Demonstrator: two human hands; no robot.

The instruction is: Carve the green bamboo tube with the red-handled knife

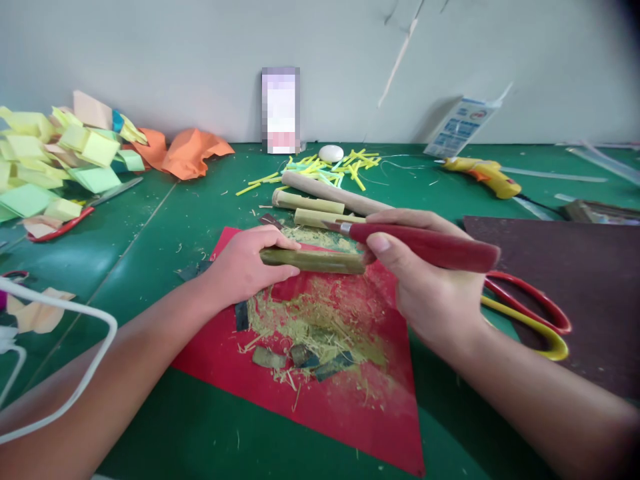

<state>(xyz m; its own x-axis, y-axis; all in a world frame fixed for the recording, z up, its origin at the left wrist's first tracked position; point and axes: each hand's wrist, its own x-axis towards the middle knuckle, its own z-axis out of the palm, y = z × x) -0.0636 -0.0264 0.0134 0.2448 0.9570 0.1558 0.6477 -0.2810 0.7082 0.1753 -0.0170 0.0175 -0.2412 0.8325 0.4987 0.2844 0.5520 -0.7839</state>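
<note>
So the left hand (250,263) is wrapped around one end of a green bamboo stick (320,261), fingers curled over the top and thumb tucked under, holding it level just above the red sheet (350,400). The stick pokes out to the right from between those fingers, and its far end meets the right hand (430,293), whose thumb presses against it. That right hand is closed around a carving knife (425,245) with a red handle, blade pointing left and sitting just over the stick's top edge. Under both hands there's a heap of pale shavings (320,327) and a few bark chips on the sheet. Behind it lie peeled bamboo pieces (310,200); red-and-yellow scissors (530,313) sit right beside the right wrist.
</note>
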